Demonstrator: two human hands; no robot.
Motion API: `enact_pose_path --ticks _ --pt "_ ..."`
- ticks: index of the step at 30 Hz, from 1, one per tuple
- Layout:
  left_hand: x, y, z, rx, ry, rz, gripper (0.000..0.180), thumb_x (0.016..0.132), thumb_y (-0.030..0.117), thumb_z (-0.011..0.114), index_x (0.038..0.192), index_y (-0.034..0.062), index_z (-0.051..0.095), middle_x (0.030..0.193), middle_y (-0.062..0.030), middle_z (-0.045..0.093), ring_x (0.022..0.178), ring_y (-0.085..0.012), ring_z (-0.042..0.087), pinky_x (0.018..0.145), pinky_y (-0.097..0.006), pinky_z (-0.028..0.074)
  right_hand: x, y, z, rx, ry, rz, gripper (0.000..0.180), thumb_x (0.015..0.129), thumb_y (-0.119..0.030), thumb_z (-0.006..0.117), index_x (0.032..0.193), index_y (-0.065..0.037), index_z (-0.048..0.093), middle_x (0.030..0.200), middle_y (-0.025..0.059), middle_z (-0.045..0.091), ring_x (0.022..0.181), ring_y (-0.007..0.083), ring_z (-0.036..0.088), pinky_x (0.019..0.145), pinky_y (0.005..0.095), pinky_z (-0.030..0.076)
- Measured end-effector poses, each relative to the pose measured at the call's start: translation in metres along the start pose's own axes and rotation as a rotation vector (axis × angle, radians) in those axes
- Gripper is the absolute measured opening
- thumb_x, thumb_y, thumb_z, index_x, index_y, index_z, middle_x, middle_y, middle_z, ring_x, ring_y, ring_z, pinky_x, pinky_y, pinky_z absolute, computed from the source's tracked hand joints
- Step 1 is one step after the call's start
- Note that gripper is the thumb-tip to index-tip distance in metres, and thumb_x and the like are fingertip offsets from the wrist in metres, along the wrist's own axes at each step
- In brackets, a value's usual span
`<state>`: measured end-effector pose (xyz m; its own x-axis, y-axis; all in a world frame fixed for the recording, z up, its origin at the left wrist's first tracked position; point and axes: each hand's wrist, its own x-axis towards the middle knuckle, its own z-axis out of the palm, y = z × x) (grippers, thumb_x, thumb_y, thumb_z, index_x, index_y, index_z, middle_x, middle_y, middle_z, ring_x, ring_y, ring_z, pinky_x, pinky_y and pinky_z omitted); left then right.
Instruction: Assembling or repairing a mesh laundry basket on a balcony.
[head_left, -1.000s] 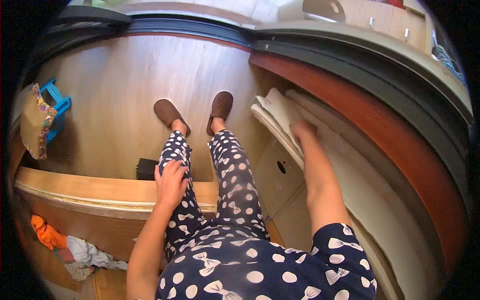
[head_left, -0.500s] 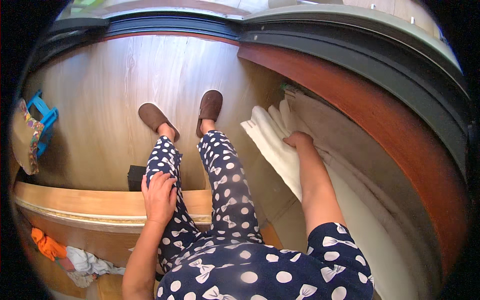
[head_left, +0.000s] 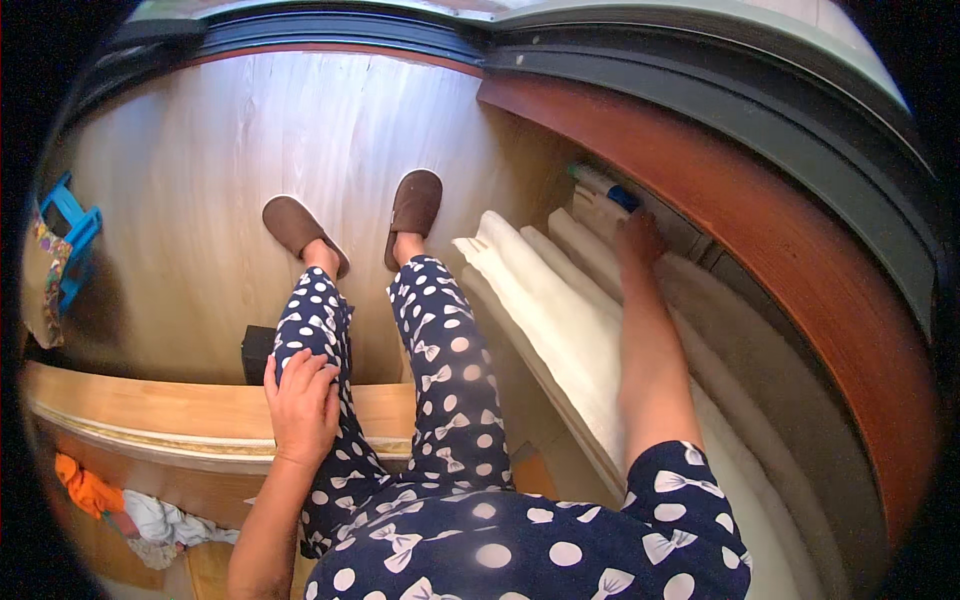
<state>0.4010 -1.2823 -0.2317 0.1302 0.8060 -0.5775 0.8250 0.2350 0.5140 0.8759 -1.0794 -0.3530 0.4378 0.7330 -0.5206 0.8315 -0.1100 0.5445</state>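
Note:
My left hand (head_left: pixel 303 408) rests flat on my left thigh, its fingers stretched out and holding nothing. To the right, my right hand (head_left: pixel 643 237) is closed at the far end of a thick grey-brown cloth (head_left: pixel 740 330), close to the red-brown ledge; its fingers are in shadow. Left of that arm hangs a cream-white cloth (head_left: pixel 540 295) in long folds. Just beyond the right hand, a pale item with a blue part (head_left: pixel 605 186) shows in the gap between the cloths and the ledge.
The red-brown ledge (head_left: pixel 720 190) curves along the right beneath dark window frames (head_left: pixel 720 100). A wooden bed edge (head_left: pixel 150 400) is at left, with a dark box (head_left: pixel 258 355) beside it. A blue stool (head_left: pixel 75 235) stands far left; orange cloth (head_left: pixel 85 485) lies lower left.
My right hand has moved from the white cloth toward the ledge. The grey-brown cloth has shifted left, baring a gap and the item with the blue part. My left hand stays on my thigh.

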Motion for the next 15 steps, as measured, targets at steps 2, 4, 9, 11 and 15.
enact_pose_path --ticks 2,4,9,11,15 --pt "0.0 0.0 -0.001 0.004 -0.002 -0.003 0.025 0.074 0.004 0.066 0.097 0.0089 0.063 0.11 -0.0059 0.061 0.116 -0.0275 0.053 0.111 -0.055 0.022 -0.002 -0.001 0.02 0.042 -0.082 0.01 0.049 0.093 -0.028 0.053 0.135 -0.004 0.041 0.128 0.0189 0.052 0.113 0.0391 0.055 0.094 0.0504 0.045" --pt "0.005 0.005 0.002 -0.03 -0.021 0.009 0.025 0.073 0.003 0.066 0.097 0.0082 0.064 0.109 -0.0065 0.061 0.116 -0.028 0.053 0.111 -0.055 0.023 0.02 0.03 0.076 0.19 -0.086 0.273 0.061 0.094 -0.033 0.053 0.142 -0.004 0.032 0.133 0.0192 0.05 0.117 0.0407 0.053 0.097 0.0491 0.044" --pt "0.011 0.005 0.017 -0.071 0.001 0.03 0.023 0.073 0.003 0.066 0.095 0.0073 0.064 0.108 -0.0076 0.062 0.115 -0.0286 0.054 0.11 -0.056 0.023 0.127 0.106 0.126 0.453 -0.088 0.427 0.075 0.089 -0.04 0.06 0.146 -0.004 0.025 0.138 0.0208 0.046 0.122 0.0415 0.049 0.1 0.0458 0.043" --pt "0.008 0.0 0.016 -0.051 -0.004 0.0 0.021 0.073 0.003 0.066 0.094 0.0072 0.065 0.107 -0.0078 0.062 0.114 -0.0286 0.054 0.11 -0.056 0.023 0.137 0.089 0.143 0.373 -0.031 0.342 0.078 0.088 -0.041 0.063 0.145 -0.003 0.026 0.139 0.0212 0.045 0.123 0.0414 0.048 0.101 0.0448 0.043" --pt "0.006 -0.006 0.004 0.018 -0.039 -0.046 0.02 0.073 0.003 0.066 0.093 0.0086 0.066 0.105 -0.0067 0.063 0.114 -0.028 0.055 0.11 -0.056 0.024 0.135 0.05 0.156 0.413 -0.285 -0.068 0.076 0.083 -0.042 0.068 0.139 -0.002 0.036 0.138 0.0203 0.047 0.125 0.0336 0.048 0.098 0.0408 0.045"
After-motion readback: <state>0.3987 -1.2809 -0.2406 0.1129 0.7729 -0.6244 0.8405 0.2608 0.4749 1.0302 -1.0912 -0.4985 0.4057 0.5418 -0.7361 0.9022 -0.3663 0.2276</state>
